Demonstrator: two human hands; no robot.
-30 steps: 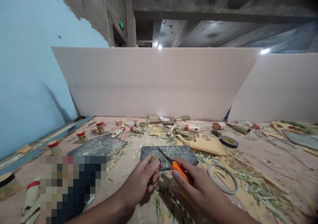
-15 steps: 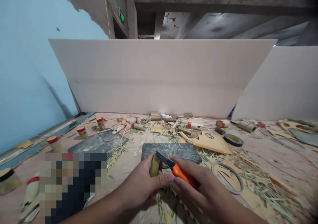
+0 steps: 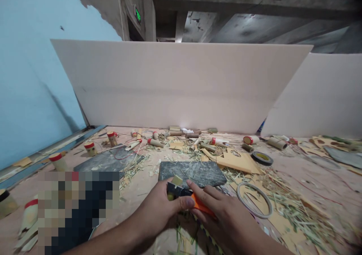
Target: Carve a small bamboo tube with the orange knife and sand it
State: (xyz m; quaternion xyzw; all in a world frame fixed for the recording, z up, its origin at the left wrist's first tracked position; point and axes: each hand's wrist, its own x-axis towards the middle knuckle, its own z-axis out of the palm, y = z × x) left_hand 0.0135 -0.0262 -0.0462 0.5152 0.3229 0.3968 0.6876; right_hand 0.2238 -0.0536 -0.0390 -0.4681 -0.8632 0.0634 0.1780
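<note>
My left hand (image 3: 162,202) pinches a short olive-green piece that looks like bamboo (image 3: 177,181), its top end standing up past my fingers towards 12 o'clock. My right hand (image 3: 219,206) is wrapped around an orange-handled knife with a dark blade (image 3: 201,205), index finger stretched forward. The blade points to about 10 o'clock and lies across the near side of the green piece; I cannot tell how deep its edge sits. My left thumb reaches over just below the blade, its tip at the orange handle.

Just past my fingers, at 12 o'clock, a dark grey rectangular slab (image 3: 195,172) lies flat on the pinkish work surface (image 3: 144,187). Beside my right hand, at 3 o'clock, is a pale flat ring like a tape roll (image 3: 270,209), with green and straw-coloured shavings (image 3: 299,209) beyond it. Cut yellow sheet material (image 3: 236,160) lies at 1 o'clock, a black tape roll (image 3: 255,159) to its right. At 10 o'clock a red-topped pale cylinder (image 3: 91,150) stands upright.
</note>
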